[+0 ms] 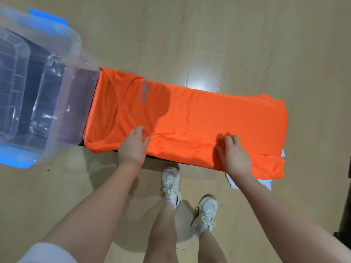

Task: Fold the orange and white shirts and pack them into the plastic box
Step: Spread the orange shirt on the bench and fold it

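- Here we see the left hand point(133, 147) resting on the orange shirt point(190, 118), its grip lying loose on the near folded edge.
- The right hand point(234, 153) has its grip pinched on that same fold.
- The shirt lies spread along a narrow dark worktop point(163, 160).
- A white shirt point(267, 184) peeks out beneath its right end.
- The plastic box point(38, 88) touches its left end.
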`<state>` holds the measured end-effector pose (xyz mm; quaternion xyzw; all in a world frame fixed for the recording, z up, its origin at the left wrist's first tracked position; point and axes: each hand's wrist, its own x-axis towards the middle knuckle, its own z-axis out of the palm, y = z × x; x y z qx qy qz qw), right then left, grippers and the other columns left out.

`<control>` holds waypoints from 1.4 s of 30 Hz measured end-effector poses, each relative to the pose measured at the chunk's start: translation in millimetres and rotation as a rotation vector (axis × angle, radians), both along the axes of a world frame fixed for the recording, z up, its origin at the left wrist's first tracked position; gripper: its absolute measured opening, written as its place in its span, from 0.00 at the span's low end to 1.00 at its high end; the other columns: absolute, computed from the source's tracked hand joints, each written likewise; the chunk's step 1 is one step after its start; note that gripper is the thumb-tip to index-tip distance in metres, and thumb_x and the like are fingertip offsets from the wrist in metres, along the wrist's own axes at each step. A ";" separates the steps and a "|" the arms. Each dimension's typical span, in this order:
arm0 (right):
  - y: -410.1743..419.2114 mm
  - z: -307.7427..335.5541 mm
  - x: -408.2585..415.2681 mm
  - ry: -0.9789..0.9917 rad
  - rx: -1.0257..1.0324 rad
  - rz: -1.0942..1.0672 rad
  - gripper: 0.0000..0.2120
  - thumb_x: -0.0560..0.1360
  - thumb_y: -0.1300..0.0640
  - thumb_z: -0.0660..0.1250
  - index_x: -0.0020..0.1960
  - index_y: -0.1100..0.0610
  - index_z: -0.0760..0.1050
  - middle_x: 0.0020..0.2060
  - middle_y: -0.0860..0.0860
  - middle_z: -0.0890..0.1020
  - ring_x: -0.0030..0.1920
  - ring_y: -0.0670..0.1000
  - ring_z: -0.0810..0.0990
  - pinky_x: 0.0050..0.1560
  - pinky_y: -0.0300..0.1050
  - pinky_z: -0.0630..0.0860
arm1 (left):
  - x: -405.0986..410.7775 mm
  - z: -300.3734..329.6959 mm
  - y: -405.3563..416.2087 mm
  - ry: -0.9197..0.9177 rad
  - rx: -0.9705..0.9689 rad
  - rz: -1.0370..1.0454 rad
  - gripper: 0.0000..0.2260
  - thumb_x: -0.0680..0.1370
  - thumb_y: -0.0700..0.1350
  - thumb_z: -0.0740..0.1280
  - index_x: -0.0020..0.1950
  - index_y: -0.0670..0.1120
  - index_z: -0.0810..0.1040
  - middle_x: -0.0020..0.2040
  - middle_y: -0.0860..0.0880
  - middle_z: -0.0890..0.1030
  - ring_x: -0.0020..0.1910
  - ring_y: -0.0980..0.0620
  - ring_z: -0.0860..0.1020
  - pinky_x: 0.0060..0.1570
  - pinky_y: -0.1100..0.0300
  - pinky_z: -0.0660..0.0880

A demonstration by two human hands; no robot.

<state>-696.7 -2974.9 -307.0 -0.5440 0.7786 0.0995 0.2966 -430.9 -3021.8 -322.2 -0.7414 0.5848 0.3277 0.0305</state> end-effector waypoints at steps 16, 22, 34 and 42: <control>-64.2 -14.0 124.5 -0.084 0.076 0.342 0.15 0.79 0.54 0.56 0.65 0.55 0.66 0.68 0.55 0.65 0.52 0.64 0.77 0.42 0.50 0.68 | 85.3 -8.9 19.6 -0.093 -0.071 -0.026 0.13 0.74 0.45 0.57 0.39 0.39 0.77 0.35 0.39 0.75 0.29 0.40 0.76 0.26 0.53 0.72; -75.9 1.4 86.1 -0.205 0.026 0.250 0.14 0.77 0.54 0.61 0.61 0.58 0.68 0.64 0.57 0.68 0.52 0.64 0.76 0.42 0.52 0.70 | 44.2 14.6 -5.9 -0.044 -0.052 0.123 0.23 0.67 0.37 0.63 0.63 0.37 0.72 0.59 0.35 0.71 0.50 0.34 0.76 0.47 0.45 0.73; -206.4 -44.9 -14.7 -0.350 0.164 0.041 0.14 0.80 0.57 0.56 0.62 0.60 0.73 0.60 0.58 0.77 0.62 0.57 0.73 0.57 0.42 0.63 | -75.6 -18.6 -158.9 -0.012 -0.029 -0.362 0.19 0.78 0.46 0.58 0.68 0.42 0.70 0.74 0.42 0.64 0.72 0.43 0.63 0.69 0.49 0.60; -221.9 -111.9 -73.0 -0.475 0.500 0.032 0.09 0.78 0.57 0.59 0.56 0.55 0.75 0.55 0.56 0.79 0.57 0.54 0.75 0.52 0.42 0.66 | -117.8 -68.4 -222.5 0.091 0.243 -0.427 0.15 0.79 0.44 0.59 0.64 0.42 0.72 0.61 0.41 0.75 0.59 0.40 0.74 0.56 0.49 0.72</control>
